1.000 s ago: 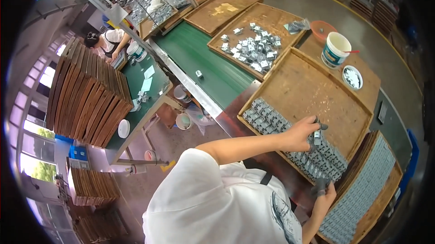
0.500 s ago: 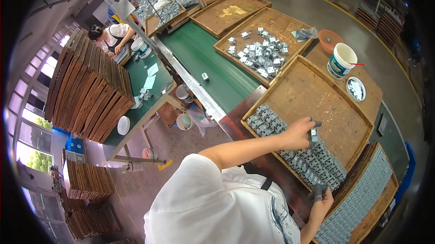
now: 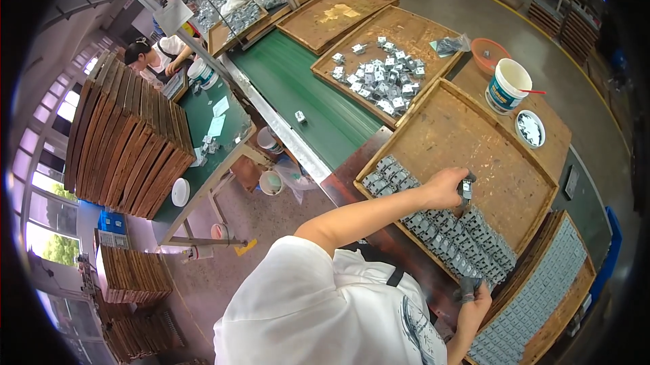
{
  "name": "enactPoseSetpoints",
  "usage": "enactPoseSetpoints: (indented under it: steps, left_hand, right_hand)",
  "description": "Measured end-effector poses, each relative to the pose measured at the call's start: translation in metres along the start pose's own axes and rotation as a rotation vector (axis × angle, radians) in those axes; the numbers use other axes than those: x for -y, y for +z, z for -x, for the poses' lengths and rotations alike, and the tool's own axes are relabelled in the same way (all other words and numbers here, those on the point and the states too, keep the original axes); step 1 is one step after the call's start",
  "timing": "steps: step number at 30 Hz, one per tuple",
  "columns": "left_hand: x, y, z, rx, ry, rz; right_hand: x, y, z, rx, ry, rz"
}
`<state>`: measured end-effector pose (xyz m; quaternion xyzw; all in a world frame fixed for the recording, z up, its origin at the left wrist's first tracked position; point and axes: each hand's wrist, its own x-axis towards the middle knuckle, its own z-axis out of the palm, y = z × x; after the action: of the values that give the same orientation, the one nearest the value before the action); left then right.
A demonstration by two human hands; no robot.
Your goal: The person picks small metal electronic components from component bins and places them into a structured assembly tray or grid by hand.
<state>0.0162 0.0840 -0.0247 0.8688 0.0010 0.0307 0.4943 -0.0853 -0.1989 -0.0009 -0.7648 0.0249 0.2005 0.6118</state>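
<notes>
My left hand reaches across a shallow wooden tray, its dark-covered fingertips pinching a small grey metal part. Just below that hand, several rows of similar metal parts stand packed along the tray's near side. My right hand is at the near right corner of these rows, with dark coverings on its fingers. Those fingers are curled together against the end of the rows; what they hold, if anything, is hidden.
A wooden tray of loose metal parts lies beyond, beside a green conveyor belt carrying one part. At right are a white bucket, a small white tub and a filled tray. A co-worker sits behind stacked wooden trays.
My left hand, still pinching the metal part, has risen slightly away from the rows. My right hand stays at the corner. The whole view has shifted a little.
</notes>
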Motion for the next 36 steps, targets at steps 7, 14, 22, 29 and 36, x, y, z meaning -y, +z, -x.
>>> enactPoseSetpoints:
  steps: [7, 14, 22, 29, 36]
  left_hand:
    - [0.004, -0.001, -0.008, 0.088, -0.024, -0.020]
    - [0.008, 0.005, -0.014, 0.144, -0.037, -0.040]
    - [0.018, 0.016, -0.015, 0.183, -0.044, -0.052]
    - [0.019, 0.023, -0.015, 0.247, -0.051, -0.043]
    - [0.020, 0.025, -0.013, 0.255, -0.075, -0.037]
  right_hand:
    - [0.001, 0.001, -0.005, 0.016, -0.009, 0.029]
    - [0.007, 0.007, -0.006, 0.021, 0.009, 0.051]
    - [0.018, 0.010, -0.007, 0.002, 0.057, 0.052]
    - [0.012, 0.008, -0.007, -0.002, 0.037, 0.043]
    - [0.020, 0.010, -0.007, 0.015, 0.079, 0.020]
